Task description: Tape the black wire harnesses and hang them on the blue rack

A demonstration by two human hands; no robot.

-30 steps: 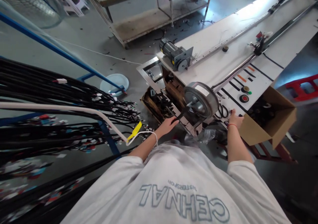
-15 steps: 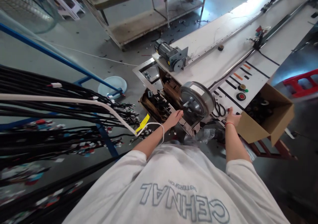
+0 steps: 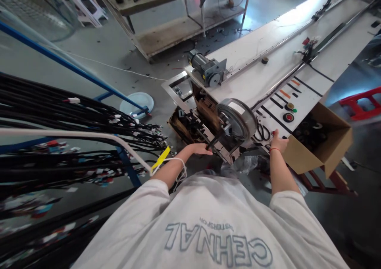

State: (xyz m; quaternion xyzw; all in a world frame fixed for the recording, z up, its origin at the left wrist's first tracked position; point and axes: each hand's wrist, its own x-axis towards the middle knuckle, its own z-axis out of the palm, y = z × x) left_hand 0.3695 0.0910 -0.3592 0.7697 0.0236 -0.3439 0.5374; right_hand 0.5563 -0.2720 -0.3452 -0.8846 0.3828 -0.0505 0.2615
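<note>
My left hand (image 3: 203,149) is closed at the near end of the white bench, with a dark strip (image 3: 214,140) running from its fingertips up toward the wheel. The large grey wheel (image 3: 238,118) stands upright at the bench's end, on a shaft. At the near edge of the bench my right hand (image 3: 279,142) has its fingers bent together; what they grip, if anything, is hidden. A small red spot shows at its tip. Black-handled scissors (image 3: 262,131) lie just left of my right hand.
A cardboard box (image 3: 323,138) with dark rolls stands to the right. Cable bundles (image 3: 74,106) hang on a blue frame at left. A motor (image 3: 205,66) sits on the bench (image 3: 253,78). A white cord (image 3: 104,133) with a yellow tag (image 3: 161,158) crosses near my left arm.
My left hand has moved down and toward me, left of the wheel, and the dark strip now stretches between them. My right hand has stayed in place.
</note>
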